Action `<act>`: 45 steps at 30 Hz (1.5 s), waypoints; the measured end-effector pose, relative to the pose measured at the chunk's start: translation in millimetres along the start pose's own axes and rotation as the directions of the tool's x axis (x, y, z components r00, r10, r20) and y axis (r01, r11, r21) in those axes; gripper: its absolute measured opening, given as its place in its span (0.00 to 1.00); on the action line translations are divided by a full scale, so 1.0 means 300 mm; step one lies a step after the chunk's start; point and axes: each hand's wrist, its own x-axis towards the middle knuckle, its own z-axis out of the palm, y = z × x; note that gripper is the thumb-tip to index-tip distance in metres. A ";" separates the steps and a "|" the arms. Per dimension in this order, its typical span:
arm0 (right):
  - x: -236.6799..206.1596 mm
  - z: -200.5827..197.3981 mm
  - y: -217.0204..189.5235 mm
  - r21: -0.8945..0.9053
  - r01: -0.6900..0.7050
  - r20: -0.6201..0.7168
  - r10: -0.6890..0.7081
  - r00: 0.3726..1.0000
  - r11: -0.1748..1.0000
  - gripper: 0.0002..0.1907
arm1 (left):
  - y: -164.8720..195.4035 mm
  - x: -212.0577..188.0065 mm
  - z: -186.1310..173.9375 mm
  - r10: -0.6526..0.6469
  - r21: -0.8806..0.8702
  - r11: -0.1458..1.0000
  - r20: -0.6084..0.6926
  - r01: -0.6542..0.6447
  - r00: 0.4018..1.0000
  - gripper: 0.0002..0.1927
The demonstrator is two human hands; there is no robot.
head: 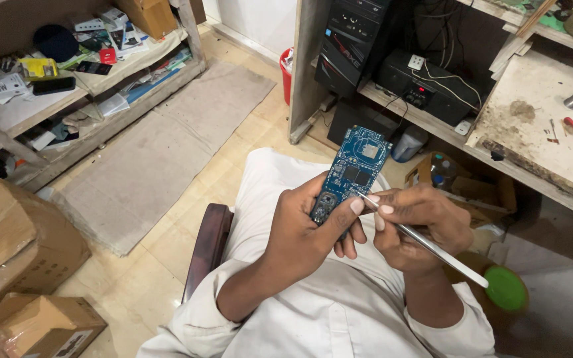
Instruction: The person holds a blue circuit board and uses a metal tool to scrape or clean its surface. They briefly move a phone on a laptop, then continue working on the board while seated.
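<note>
Head view: left hand [303,235] has its grip closed round the lower end of the blue circuit board [353,169], held over the lap. Right hand [416,229] pinches metal tweezers [426,246], tip touching the board's lower right edge. Probing looks underway; nothing lifted off. Beyond the board: black computer tower [349,46], table [538,126].

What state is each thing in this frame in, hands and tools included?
Left hand: gripping the blue circuit board, which is held up, bare, out of any case.
Right hand: pinching metal tweezers, tip against the board's edge.
Black box on shelf: red light lit, cables plugged in.
Cardboard box: closed.
Green lid: lying flat.
</note>
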 end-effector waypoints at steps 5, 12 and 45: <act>0.005 0.010 -0.008 0.023 -0.022 0.005 0.022 1.000 0.999 0.05 | -0.002 -0.003 -0.008 0.002 0.003 1.000 0.001 -0.002 1.000 0.11; 0.004 0.021 -0.042 -0.095 -0.032 -0.005 0.031 0.999 0.995 0.08 | 0.002 -0.003 -0.009 0.003 0.047 0.999 -0.022 -0.002 1.000 0.11; -0.024 0.007 -0.020 -0.061 -0.085 -0.021 0.084 0.996 0.994 0.07 | 0.016 -0.005 -0.001 0.005 -0.001 1.000 0.011 -0.005 1.000 0.11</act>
